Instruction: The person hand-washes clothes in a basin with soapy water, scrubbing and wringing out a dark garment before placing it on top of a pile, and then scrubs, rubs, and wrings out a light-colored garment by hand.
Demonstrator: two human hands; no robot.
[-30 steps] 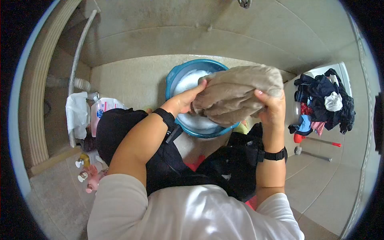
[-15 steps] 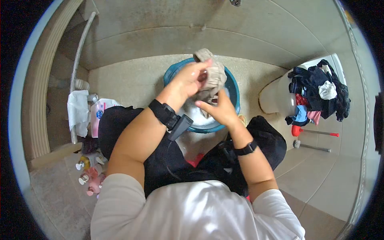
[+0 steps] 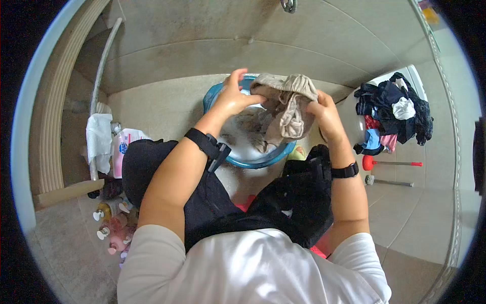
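Observation:
A wet beige garment point(image 3: 291, 104) is lifted over the blue basin point(image 3: 255, 164), its lower part hanging into white suds point(image 3: 243, 152). My right hand point(image 3: 325, 112) grips the garment's gathered edge on the right side. At the garment's left edge is my left hand point(image 3: 236, 96), its fingers spread and raised, the thumb pointing toward the cloth. Nothing is gripped between the left fingers. Part of the cloth lies in the foamy water beneath both hands.
Dark and coloured clothes point(image 3: 397, 111) are heaped on a white toilet at the right, above a red plunger point(image 3: 368, 162). Pump bottles point(image 3: 117, 238) stand at lower left, below a pink-and-white detergent pack point(image 3: 121, 152). A tiled wall rises behind the basin.
The garment went from a wide spread, to bunched between both hands, to hanging open toward the right. My left hand has opened; my right hand has moved right and closed on the cloth.

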